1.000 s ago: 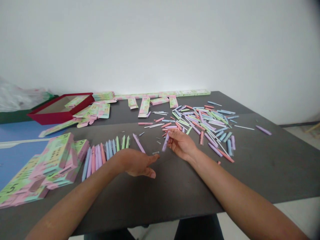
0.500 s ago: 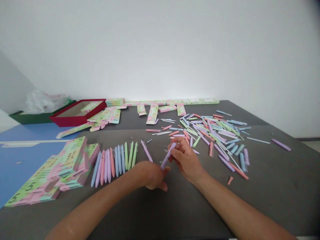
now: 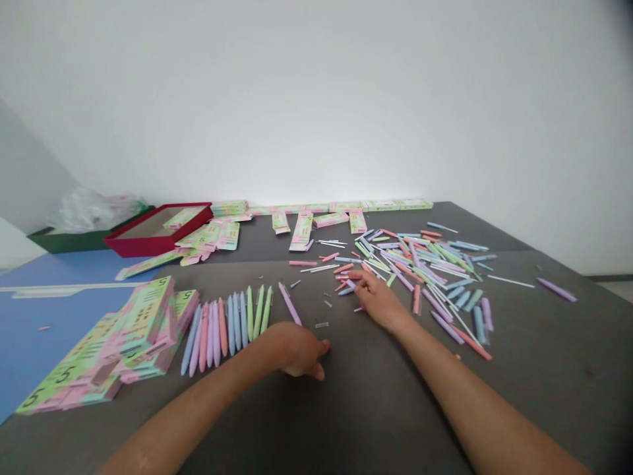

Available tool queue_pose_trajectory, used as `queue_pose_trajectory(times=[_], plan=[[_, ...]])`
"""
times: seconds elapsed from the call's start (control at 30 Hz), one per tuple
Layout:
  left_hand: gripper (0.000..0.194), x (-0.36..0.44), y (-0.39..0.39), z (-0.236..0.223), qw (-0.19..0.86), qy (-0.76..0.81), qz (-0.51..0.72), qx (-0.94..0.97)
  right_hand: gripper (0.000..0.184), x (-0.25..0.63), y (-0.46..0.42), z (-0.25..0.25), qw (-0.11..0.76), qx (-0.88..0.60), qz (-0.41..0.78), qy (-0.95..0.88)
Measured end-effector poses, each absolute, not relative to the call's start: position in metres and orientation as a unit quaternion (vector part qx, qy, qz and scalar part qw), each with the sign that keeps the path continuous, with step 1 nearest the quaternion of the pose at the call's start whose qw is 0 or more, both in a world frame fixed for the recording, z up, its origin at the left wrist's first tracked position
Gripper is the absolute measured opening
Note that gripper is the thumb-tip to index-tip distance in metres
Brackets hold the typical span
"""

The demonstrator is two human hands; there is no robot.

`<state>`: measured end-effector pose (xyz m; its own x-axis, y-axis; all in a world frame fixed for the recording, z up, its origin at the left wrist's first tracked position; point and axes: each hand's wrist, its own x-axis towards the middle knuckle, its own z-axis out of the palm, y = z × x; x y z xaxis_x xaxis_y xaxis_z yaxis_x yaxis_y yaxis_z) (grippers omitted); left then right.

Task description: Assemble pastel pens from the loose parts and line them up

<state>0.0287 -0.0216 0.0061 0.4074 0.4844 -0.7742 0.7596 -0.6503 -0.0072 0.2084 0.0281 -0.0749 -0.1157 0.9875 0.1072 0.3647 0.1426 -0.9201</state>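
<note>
My left hand [image 3: 302, 351] rests palm down on the dark table, with thumb and forefinger apart; its other fingers are curled out of sight. Beside it lie a small clear plastic piece [image 3: 322, 324] and a purple pen [image 3: 289, 303] with a clip. My right hand [image 3: 376, 298] is at the near left edge of a pile of loose pen parts [image 3: 420, 260]. Its fingers are bent together around a purple pen barrel [image 3: 350, 284], of which only a short end shows. A blue pen part [image 3: 345, 291] lies next to those fingertips.
A row of assembled pens [image 3: 225, 326] lies left of centre. Printed pen boxes [image 3: 143, 316] are stacked beyond it. A red box lid [image 3: 143, 247], a green tray [image 3: 64, 243] with a plastic bag, and flattened cartons [image 3: 220, 235] stand at the back left. More cartons [image 3: 341, 207] line the wall.
My right hand has moved from beside my left hand, where it held up a purple pen barrel, forward to the pile. My left hand stays nearly in place. The view has shifted.
</note>
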Motion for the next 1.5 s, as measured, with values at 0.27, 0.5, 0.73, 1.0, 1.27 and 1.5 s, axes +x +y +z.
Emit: queue_pose_trajectory(times=[0.27,0.5,0.73,1.0,1.27,1.5], plan=[[0.070,0.029,-0.022,0.005,0.199,0.369,-0.398,0.816,0.041,0.208,0.020,-0.077,0.177,-0.524,0.172,-0.815],[0.069,0.027,-0.021,-0.001,0.208,0.380,-0.388,0.814,0.041,0.210,0.021,-0.078,0.162,-0.502,0.154,-0.835],[0.073,0.029,-0.021,0.004,0.206,0.373,-0.410,0.806,0.037,0.215,0.019,-0.069,0.180,-0.515,0.153,-0.824],[0.074,0.026,-0.020,-0.001,0.177,0.370,-0.407,0.816,0.030,0.224,0.023,-0.063,0.161,-0.557,0.130,-0.804],[0.074,0.024,-0.019,0.004,0.191,0.366,-0.405,0.816,0.035,0.243,0.019,-0.054,0.126,-0.559,0.140,-0.807],[0.077,0.023,-0.018,0.000,0.177,0.362,-0.407,0.820,0.028,0.247,0.018,-0.048,0.133,-0.506,0.123,-0.843]])
